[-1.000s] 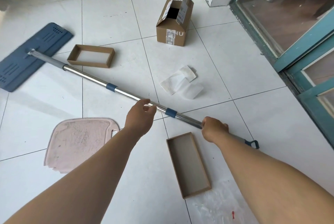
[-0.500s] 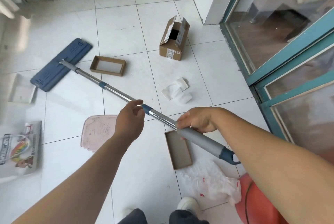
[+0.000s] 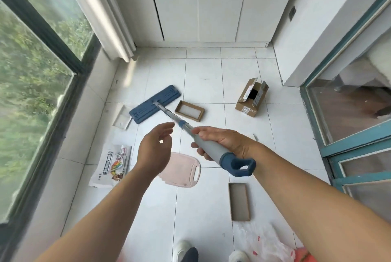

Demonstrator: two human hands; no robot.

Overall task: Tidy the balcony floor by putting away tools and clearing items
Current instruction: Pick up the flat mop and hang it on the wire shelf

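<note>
While the right hand [image 3: 220, 141] wraps its fingers and thumb round the grey grip of the flat mop [image 3: 169, 111] at centre frame, the left hand [image 3: 154, 149] hangs just left of the shaft with fingers loosely spread, holding nothing and not touching the pole. Judgement: one-handed hold near the top end suits carrying the mop off for storage, with the free hand ready to steady it. Mop head [image 3: 155, 104], dark blue and rectangular, sits flat or nearly flat on the white tiled floor [image 3: 203, 75] above centre; whether it fully touches cannot be told. Shaft is steel with blue collars, ending in a blue hanging loop [image 3: 241, 165] below the gripping hand. Left to clear: open cardboard box [image 3: 251, 98] at upper right, shallow box lid [image 3: 189, 111] beside the mop head, pink cutting board [image 3: 182, 170], printed bag [image 3: 111, 165].
</note>
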